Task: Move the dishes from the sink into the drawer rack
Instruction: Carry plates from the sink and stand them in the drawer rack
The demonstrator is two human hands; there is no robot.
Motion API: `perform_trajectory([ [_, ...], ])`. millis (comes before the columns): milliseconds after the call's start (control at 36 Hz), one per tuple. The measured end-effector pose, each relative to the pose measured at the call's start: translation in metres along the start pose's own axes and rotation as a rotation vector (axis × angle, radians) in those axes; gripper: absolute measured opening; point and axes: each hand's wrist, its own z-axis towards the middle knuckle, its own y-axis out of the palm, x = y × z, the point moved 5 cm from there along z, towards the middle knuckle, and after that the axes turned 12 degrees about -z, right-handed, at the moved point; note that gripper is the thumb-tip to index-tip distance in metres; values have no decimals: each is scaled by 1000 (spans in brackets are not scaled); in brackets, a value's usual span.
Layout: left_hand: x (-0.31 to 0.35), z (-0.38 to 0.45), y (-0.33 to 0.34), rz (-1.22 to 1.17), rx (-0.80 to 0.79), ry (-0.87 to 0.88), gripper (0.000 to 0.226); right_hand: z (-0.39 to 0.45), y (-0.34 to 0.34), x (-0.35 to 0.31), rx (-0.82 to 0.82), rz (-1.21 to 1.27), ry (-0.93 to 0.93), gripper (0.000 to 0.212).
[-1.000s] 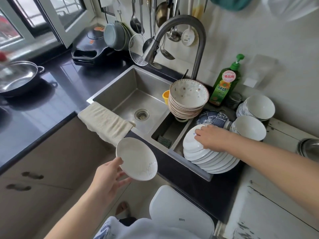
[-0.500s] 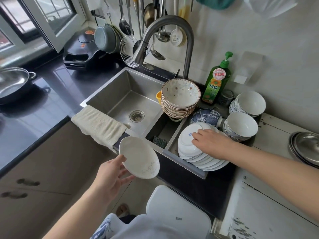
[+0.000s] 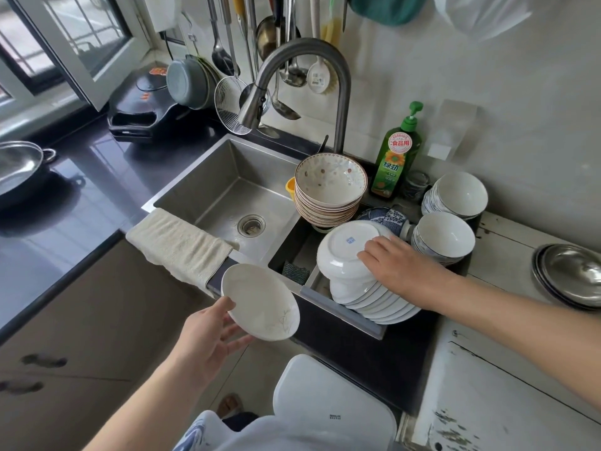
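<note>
Risk first: top plate (image 3: pixel 349 245) tipped up on edge off the slanted stack of white plates (image 3: pixel 374 297), held only by right hand (image 3: pixel 395 266) with fingertips curled over its rim — a wet foot ring or a loose pinch likely enough to let it slide back and chip the ones beneath, or to nudge the whole leaning stack against the sink (image 3: pixel 208 187) wall. Second hazard at the left hand (image 3: pixel 208 340): shallow white plate (image 3: pixel 260 302) grasped at one edge, thumb on top and fingers under, hanging out past the counter front over the floor — nothing below to catch a slip. Tall stack of patterned bowls (image 3: pixel 330 190) just behind, near enough for a careless lift to clip. Looks of the ware: glossy white glaze, blue maker's mark on the raised plate's underside, faint grey sprig on the held plate. Drawer rack not in view.
</note>
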Motion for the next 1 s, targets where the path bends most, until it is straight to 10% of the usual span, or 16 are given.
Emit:
perform_trajectory([
  [194, -1, 1, 3, -43, -10, -15, 32, 7, -57, 4, 63, 667, 438, 51],
  [444, -3, -8, -12, -167, 48, -40, 27, 18, -75, -48, 190, 2235, 1325, 25],
  [639, -18, -25, -79, -282, 228, -6, 25, 16, -45, -123, -20, 2253, 1738, 30],
  [1000, -68, -72, -278, -595, 383, 58, 42, 60, -112, -263, -330, 1973, 1326, 30],
])
